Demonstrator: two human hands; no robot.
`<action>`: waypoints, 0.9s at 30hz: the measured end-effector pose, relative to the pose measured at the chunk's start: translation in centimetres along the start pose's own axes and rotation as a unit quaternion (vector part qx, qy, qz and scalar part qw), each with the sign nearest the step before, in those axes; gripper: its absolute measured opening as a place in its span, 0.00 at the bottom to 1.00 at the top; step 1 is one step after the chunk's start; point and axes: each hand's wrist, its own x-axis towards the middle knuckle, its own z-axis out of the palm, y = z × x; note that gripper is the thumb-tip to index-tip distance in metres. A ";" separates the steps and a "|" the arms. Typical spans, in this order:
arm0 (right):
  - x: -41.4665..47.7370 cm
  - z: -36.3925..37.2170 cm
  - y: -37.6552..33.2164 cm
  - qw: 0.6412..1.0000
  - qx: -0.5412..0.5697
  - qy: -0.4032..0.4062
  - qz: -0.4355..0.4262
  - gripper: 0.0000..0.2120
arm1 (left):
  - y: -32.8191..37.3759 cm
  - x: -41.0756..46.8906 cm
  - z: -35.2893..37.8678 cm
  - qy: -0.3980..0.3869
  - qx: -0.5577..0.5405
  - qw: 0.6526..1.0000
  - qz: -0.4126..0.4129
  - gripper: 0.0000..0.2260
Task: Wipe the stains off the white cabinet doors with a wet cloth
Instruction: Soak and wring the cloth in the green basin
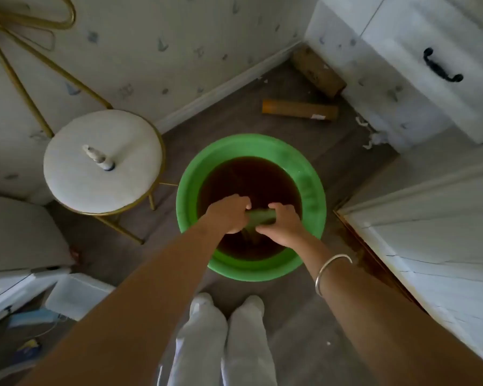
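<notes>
A green basin (pixel 313 190) of dark brown water stands on the floor in front of me. Over it both hands hold a rolled green cloth (pixel 261 217). My left hand (pixel 227 214) grips its left end and my right hand (pixel 282 222) grips its right end, the cloth twisted tight between them, a strand of it hanging toward the water. A white cabinet door (pixel 435 227) with a cracked, stained edge stands at the right. Further back at the upper right is a white drawer front with a black handle (pixel 442 68).
A round white stool (pixel 76 176) with gold legs stands left of the basin, a small bottle (pixel 98 158) lying on it. A cardboard tube (pixel 299 110) and a brown box (pixel 318 72) lie by the wall. White scraps litter the floor near the cabinet. My feet are just behind the basin.
</notes>
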 end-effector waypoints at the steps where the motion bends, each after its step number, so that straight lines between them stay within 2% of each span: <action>1: 0.5 0.4 0.1 1.000 -0.009 -0.002 0.004 0.40 | -0.1 0.4 0.6 -0.005 0.003 1.000 -0.005 0.19; 4: 2.2 2.4 0.6 0.997 -0.071 -0.028 0.013 0.50 | -1.2 2.5 3.3 -0.015 -0.003 1.000 -0.005 0.28; 7: 3.5 4.4 1.2 0.993 -0.117 -0.012 0.008 0.48 | -2.0 3.8 5.2 -0.017 0.003 1.000 -0.005 0.28; 9: 4.1 5.4 1.5 0.988 -0.149 0.035 -0.005 0.42 | -2.3 4.4 6.1 0.002 0.009 1.000 -0.015 0.20; 11: 4.3 5.6 1.8 0.989 -0.142 0.046 -0.015 0.32 | -2.4 4.5 6.3 0.001 -0.001 0.999 -0.037 0.09; 12: 4.7 5.6 2.0 0.992 -0.120 0.041 -0.014 0.25 | -2.5 4.5 6.3 -0.008 -0.028 0.998 -0.052 0.04; 14: 4.5 4.9 1.8 0.999 -0.039 0.013 0.018 0.12 | -2.8 4.4 6.2 -0.027 -0.141 0.985 -0.091 0.04; 16: 4.1 3.9 1.2 0.995 0.083 -0.016 0.044 0.07 | -2.7 3.9 5.5 -0.033 -0.315 0.939 -0.136 0.02; 19: 3.3 2.6 -0.5 0.974 0.219 -0.036 0.037 0.07 | -2.3 3.2 4.1 -0.057 -0.564 0.805 -0.176 0.08; 21: 2.5 2.1 -1.7 0.960 0.274 -0.048 0.018 0.11 | -2.0 3.0 3.4 -0.080 -0.640 0.742 -0.186 0.17; 24: 1.1 2.4 -3.0 0.938 0.345 -0.013 -0.033 0.17 | -1.9 3.0 2.4 -0.118 -0.697 0.674 -0.214 0.27; 27: -0.4 3.1 -4.0 0.904 0.420 0.040 -0.070 0.25 | -1.6 2.2 1.1 -0.149 -0.766 0.584 -0.224 0.24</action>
